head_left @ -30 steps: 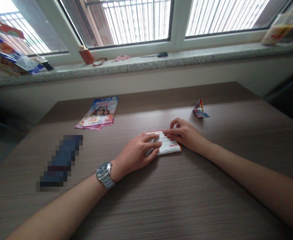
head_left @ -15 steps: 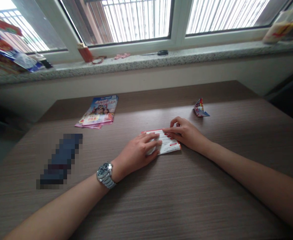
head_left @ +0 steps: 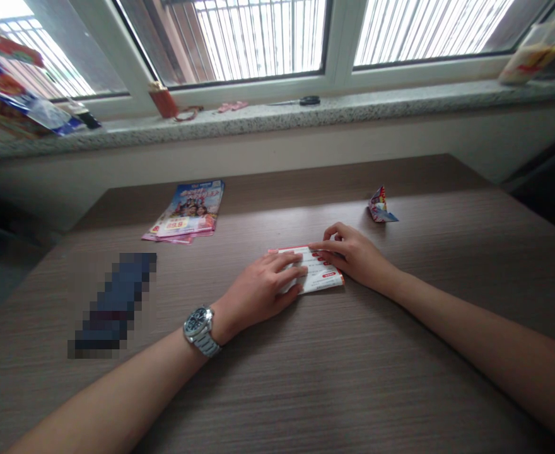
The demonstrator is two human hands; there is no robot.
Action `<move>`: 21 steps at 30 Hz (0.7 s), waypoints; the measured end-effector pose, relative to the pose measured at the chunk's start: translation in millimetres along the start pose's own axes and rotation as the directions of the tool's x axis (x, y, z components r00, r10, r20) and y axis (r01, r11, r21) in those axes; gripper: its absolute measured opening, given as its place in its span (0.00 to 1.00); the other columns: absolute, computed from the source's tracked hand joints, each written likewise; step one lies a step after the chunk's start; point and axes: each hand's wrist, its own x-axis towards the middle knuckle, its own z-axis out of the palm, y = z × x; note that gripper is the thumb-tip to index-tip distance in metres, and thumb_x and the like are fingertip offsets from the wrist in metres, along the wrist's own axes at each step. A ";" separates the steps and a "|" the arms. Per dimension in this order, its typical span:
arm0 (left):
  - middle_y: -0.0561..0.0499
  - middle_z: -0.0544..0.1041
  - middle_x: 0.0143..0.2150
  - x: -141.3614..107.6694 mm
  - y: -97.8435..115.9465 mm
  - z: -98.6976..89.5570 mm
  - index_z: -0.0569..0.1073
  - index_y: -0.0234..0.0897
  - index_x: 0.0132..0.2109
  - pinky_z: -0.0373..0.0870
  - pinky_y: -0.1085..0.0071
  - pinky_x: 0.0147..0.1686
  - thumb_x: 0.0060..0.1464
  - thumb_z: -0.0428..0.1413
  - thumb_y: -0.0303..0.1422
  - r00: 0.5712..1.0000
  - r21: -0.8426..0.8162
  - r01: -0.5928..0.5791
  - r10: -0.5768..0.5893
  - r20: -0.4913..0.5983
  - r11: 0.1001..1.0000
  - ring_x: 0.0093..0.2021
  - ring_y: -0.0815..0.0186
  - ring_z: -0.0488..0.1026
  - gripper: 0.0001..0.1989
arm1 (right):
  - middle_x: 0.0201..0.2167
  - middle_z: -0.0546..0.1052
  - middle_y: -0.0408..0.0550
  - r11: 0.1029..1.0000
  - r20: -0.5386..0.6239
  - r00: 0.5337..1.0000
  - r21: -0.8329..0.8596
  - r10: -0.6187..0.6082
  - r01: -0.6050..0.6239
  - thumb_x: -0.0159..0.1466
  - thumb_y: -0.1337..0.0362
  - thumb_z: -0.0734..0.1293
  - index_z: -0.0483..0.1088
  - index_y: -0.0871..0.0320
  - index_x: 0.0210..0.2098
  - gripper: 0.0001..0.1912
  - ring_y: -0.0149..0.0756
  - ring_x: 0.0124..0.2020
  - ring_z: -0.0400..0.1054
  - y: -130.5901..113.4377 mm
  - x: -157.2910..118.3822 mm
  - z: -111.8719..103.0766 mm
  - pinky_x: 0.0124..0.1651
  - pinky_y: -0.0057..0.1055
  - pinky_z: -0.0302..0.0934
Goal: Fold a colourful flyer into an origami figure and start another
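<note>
A white printed flyer (head_left: 316,282) with red edges and red labels lies flat on the brown table (head_left: 277,391). My left hand (head_left: 268,280) rests palm down over its left part, fingers spread, covering that side. On the flyer's upper right, my right hand (head_left: 350,249) has its index finger stretched along the red top edge. The thumb sits lower on the paper, apart from the index finger, and the other fingers are bent. A metal wristwatch (head_left: 199,323) is on my left wrist.
A stack of colourful flyers (head_left: 190,208) lies at the back left. A small folded paper piece (head_left: 379,207) stands at the back right. A dark pixelated object (head_left: 116,302) is on the left. The stone windowsill (head_left: 376,104) holds scissors (head_left: 308,100), a red lighter-like object (head_left: 163,101) and bags.
</note>
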 end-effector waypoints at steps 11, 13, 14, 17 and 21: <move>0.45 0.73 0.62 1.5 -1.7 0.6 0.74 0.43 0.57 0.67 0.51 0.64 0.67 0.55 0.35 1.000 -0.027 0.005 -0.005 -0.019 1.000 0.63 0.55 0.70 0.14 | 0.44 0.71 0.52 0.981 0.012 0.987 0.112 0.159 -0.160 0.69 0.59 0.67 0.75 0.56 0.50 0.12 0.41 0.41 0.70 -5.5 1.8 -5.5 0.46 0.40 0.66; 0.45 0.73 0.62 1.7 -1.8 0.4 0.73 0.42 0.58 0.67 0.52 0.64 0.67 0.55 0.35 1.000 -0.034 0.006 -0.007 -0.020 0.999 0.63 0.54 0.69 0.14 | 0.45 0.70 0.52 0.979 0.026 0.982 0.087 0.185 -0.187 0.67 0.59 0.70 0.74 0.56 0.48 0.12 0.43 0.42 0.69 -6.2 2.7 -6.0 0.47 0.40 0.66; 0.45 0.73 0.62 1.7 -1.9 0.3 0.74 0.43 0.57 0.67 0.52 0.64 0.67 0.56 0.35 1.000 -0.042 0.009 -0.009 -0.022 0.999 0.63 0.54 0.69 0.14 | 0.45 0.70 0.52 0.976 0.035 0.979 0.082 0.202 -0.204 0.66 0.59 0.71 0.73 0.56 0.47 0.12 0.43 0.43 0.69 -6.3 3.3 -6.1 0.47 0.40 0.66; 0.45 0.73 0.62 1.9 -2.6 0.0 0.74 0.43 0.56 0.70 0.53 0.62 0.66 0.57 0.35 0.999 -0.094 0.036 -0.039 -0.032 0.995 0.61 0.55 0.71 0.13 | 0.44 0.69 0.51 0.965 0.067 0.968 0.082 0.243 -0.248 0.65 0.59 0.71 0.72 0.56 0.44 0.10 0.42 0.41 0.68 -6.3 4.8 -6.2 0.44 0.39 0.66; 0.42 0.71 0.62 2.2 -4.3 -0.7 0.73 0.40 0.57 0.72 0.58 0.60 0.68 0.53 0.33 0.990 -0.173 0.113 -0.125 -0.061 0.978 0.59 0.58 0.72 0.13 | 0.44 0.69 0.50 0.961 0.080 0.963 0.084 0.256 -0.263 0.66 0.59 0.71 0.72 0.56 0.43 0.10 0.41 0.40 0.68 -6.4 5.4 -5.7 0.44 0.38 0.66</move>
